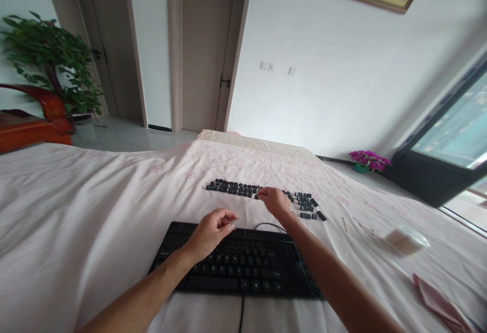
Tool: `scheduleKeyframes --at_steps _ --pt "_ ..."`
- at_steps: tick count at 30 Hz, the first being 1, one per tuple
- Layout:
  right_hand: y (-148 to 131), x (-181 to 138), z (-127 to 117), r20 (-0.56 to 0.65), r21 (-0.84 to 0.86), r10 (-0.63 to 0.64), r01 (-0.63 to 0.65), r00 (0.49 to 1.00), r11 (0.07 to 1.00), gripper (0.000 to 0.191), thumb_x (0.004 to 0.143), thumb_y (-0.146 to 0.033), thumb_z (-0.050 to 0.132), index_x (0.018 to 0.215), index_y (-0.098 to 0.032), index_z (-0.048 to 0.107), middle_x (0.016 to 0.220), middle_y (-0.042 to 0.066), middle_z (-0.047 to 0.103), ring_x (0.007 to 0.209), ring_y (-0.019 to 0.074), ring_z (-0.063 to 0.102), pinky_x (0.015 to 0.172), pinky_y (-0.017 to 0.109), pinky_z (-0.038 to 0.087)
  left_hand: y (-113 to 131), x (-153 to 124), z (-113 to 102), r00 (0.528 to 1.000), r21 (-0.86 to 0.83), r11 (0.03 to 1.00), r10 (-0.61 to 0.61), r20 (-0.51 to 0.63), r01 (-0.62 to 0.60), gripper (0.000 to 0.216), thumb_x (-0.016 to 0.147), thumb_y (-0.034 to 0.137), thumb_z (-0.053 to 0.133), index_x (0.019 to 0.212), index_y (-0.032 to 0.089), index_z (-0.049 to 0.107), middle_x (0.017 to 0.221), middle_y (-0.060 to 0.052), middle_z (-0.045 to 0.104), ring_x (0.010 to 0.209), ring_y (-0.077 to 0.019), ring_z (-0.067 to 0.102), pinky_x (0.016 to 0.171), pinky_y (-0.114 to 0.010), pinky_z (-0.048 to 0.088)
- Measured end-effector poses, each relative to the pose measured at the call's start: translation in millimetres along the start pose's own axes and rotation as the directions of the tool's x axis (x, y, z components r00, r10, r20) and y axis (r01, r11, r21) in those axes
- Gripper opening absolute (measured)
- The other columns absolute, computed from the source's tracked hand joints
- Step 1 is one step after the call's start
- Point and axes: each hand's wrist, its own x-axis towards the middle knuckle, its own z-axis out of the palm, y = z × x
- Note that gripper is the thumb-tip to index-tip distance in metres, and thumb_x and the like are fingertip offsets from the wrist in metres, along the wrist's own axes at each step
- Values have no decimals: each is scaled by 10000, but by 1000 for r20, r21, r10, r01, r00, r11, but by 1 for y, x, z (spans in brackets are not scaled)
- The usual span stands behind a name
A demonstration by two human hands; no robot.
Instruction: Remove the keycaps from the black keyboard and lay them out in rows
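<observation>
A black keyboard [243,264] lies on the pale pink bedsheet [95,211] right in front of me. Beyond it, loose black keycaps [236,188] are laid out in rows on the sheet. My right hand [274,201] reaches over the keycap rows, fingers curled down onto them; whether it holds one is hidden. My left hand [211,231] hovers above the keyboard's upper left part, its thumb and fingers pinched together on something too small to make out.
A round tub of cotton swabs [405,241] lies at the right, with loose swabs [355,223] and a pink cloth [441,305] nearby. Doors, a potted plant [49,59] and red wooden furniture [34,120] stand beyond the bed; purple flowers [369,160] sit by the window.
</observation>
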Motion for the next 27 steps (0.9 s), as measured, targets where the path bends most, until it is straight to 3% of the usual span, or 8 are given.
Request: scheduleKeyframes --at_steps 11,18,21,24,27 --pt "0 15 20 8 -10 26 -26 1000 1000 258 792 -426 553 949 -312 723 912 38 712 903 209 637 677 245 405 -3 1 -1 1000 -15 1000 -5 10 5 249 780 230 577 1014 156 617 1010 -76 665 878 -169 619 821 -292 480" --pt "-4 6 6 -28 68 -34 35 999 997 420 889 -481 394 907 -216 720 862 71 703 851 217 632 709 283 418 -2 0 -3 999 -94 995 -34 4 35 257 793 257 580 1024 147 602 992 -74 658 840 -158 635 806 -293 482" --pt "-10 -8 -10 -60 265 -163 173 985 949 559 949 -474 235 929 -177 708 868 74 702 831 183 633 732 266 436 -3 0 -3 1000 -109 994 -12 11 13 249 802 265 583 1022 150 608 982 -65 659 852 -158 635 823 -294 475" --pt "-17 -32 -28 -149 436 -365 393 919 810 569 965 -447 218 878 -177 711 880 67 698 879 176 622 801 266 430 -3 -2 -2 1000 -64 998 -2 21 3 229 810 259 576 1010 158 619 952 -57 661 865 -166 628 827 -298 469" --pt "-21 -62 -40 -92 488 -427 414 900 768 550 956 -463 247 785 -194 695 803 32 692 724 148 617 703 251 445 -1 -4 0 1000 69 997 20 21 -22 195 801 242 574 973 175 638 905 -40 654 842 -168 611 785 -287 465"
